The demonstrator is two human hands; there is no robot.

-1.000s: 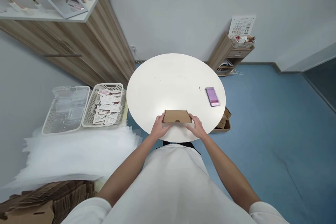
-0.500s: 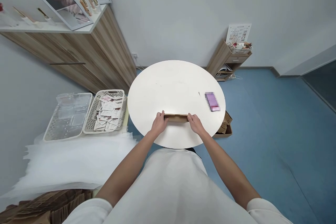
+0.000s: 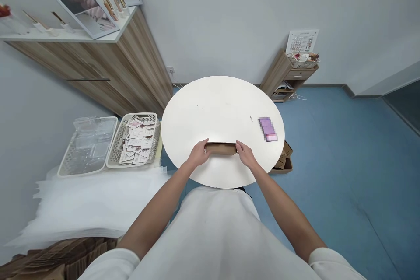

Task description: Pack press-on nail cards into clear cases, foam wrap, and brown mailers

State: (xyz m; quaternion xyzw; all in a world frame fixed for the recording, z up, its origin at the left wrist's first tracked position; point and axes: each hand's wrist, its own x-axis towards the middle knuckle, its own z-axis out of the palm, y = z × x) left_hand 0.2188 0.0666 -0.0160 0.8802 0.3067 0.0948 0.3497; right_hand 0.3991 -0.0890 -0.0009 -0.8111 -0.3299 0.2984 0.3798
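A small flat brown cardboard box (image 3: 221, 148) lies near the front edge of the round white table (image 3: 216, 109). My left hand (image 3: 197, 154) grips its left end and my right hand (image 3: 245, 154) grips its right end, fingers curled round the edges. Only the box's near side and a narrow strip of its top show between the hands. A purple object (image 3: 267, 128), blurred, lies on the table to the right, apart from both hands.
Left of the table stand a white basket of small printed packets (image 3: 136, 141) and a clear plastic tray (image 3: 87, 145). White sheets (image 3: 92, 201) and flattened cardboard (image 3: 49, 258) lie at lower left. A carton (image 3: 282, 162) sits on the blue floor under the table's right edge.
The box's top face showed broad a second ago; now only a thin strip shows, the box lying flatter between my hands. Both hands have stayed on its ends.
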